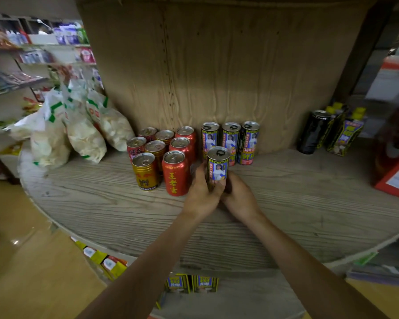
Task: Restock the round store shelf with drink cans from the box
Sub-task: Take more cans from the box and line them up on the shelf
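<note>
A tall black and yellow drink can (218,164) with a blue picture label stands upright on the round wooden shelf (101,203). My left hand (202,192) and my right hand (238,195) both wrap its lower half. Three matching cans (230,140) stand in a row right behind it against the wooden core. To its left stand red cans (176,172) and gold cans (145,171) in rows. The box is not in view.
White snack bags (78,125) lean at the shelf's left. A black can (312,132) and yellow-capped cartons (346,132) stand at the back right, a red box (394,178) at the far right. Cartons (191,284) sit on the lower tier.
</note>
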The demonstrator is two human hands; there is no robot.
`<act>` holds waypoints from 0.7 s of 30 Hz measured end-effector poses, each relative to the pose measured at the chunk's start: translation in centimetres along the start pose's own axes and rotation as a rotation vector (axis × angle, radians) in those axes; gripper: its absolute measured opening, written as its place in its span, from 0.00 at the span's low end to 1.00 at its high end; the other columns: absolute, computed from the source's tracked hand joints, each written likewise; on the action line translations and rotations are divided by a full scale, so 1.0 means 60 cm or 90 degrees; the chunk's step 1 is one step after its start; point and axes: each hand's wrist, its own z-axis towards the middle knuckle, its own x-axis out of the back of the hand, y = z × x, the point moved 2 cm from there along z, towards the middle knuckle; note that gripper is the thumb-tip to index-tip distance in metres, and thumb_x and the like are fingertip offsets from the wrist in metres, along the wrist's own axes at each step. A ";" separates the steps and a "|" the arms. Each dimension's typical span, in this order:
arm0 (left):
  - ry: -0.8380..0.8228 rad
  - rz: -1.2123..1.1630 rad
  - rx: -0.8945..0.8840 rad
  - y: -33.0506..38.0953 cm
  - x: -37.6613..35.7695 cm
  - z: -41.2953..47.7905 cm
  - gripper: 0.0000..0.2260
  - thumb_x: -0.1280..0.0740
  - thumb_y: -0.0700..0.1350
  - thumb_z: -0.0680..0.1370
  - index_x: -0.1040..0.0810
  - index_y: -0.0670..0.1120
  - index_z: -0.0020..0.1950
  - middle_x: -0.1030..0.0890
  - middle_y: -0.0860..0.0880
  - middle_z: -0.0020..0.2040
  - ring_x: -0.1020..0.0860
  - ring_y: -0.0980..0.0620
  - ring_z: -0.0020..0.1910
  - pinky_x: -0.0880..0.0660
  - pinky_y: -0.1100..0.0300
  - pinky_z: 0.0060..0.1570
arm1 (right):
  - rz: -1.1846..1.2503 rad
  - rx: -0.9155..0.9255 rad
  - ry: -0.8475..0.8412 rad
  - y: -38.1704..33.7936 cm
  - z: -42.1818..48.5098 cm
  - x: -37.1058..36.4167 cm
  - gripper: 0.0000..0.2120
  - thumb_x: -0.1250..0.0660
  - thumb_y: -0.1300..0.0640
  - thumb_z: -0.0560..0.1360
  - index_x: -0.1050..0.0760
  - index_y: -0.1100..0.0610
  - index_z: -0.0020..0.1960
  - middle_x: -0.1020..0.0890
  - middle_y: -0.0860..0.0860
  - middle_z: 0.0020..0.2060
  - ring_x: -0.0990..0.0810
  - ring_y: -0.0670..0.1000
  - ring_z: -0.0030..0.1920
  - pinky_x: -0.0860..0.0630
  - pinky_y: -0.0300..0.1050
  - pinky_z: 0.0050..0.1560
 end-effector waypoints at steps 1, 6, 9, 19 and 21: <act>0.010 0.011 0.010 -0.008 -0.002 0.004 0.32 0.32 0.55 0.76 0.39 0.50 0.77 0.25 0.49 0.70 0.27 0.50 0.70 0.30 0.49 0.70 | -0.001 0.008 0.003 0.002 0.009 -0.004 0.22 0.32 0.48 0.69 0.23 0.51 0.62 0.16 0.50 0.55 0.18 0.52 0.56 0.22 0.50 0.56; 0.016 0.016 0.025 -0.014 -0.004 0.019 0.26 0.35 0.49 0.82 0.38 0.48 0.78 0.28 0.47 0.74 0.31 0.49 0.74 0.36 0.60 0.72 | -0.005 0.017 0.005 0.004 0.048 -0.018 0.23 0.33 0.47 0.71 0.25 0.50 0.65 0.17 0.51 0.58 0.19 0.53 0.59 0.23 0.48 0.56; 0.018 0.024 0.032 -0.020 -0.007 0.028 0.25 0.40 0.45 0.85 0.43 0.46 0.81 0.36 0.46 0.79 0.39 0.49 0.78 0.44 0.62 0.74 | -0.006 -0.002 0.011 0.010 0.067 -0.025 0.22 0.29 0.51 0.73 0.25 0.51 0.66 0.17 0.53 0.59 0.20 0.54 0.59 0.26 0.44 0.53; 0.046 0.064 0.024 -0.035 -0.022 0.025 0.26 0.46 0.48 0.86 0.51 0.46 0.83 0.47 0.48 0.83 0.49 0.52 0.81 0.54 0.67 0.73 | -0.002 -0.033 0.032 0.020 0.097 -0.043 0.22 0.28 0.44 0.72 0.24 0.53 0.61 0.17 0.53 0.55 0.19 0.53 0.55 0.23 0.48 0.53; 0.053 0.065 0.015 -0.034 -0.022 0.027 0.26 0.45 0.47 0.86 0.51 0.45 0.83 0.47 0.47 0.83 0.49 0.51 0.81 0.54 0.68 0.73 | 0.002 -0.018 0.038 0.019 0.101 -0.045 0.20 0.28 0.45 0.73 0.23 0.54 0.60 0.16 0.53 0.54 0.19 0.53 0.54 0.25 0.44 0.50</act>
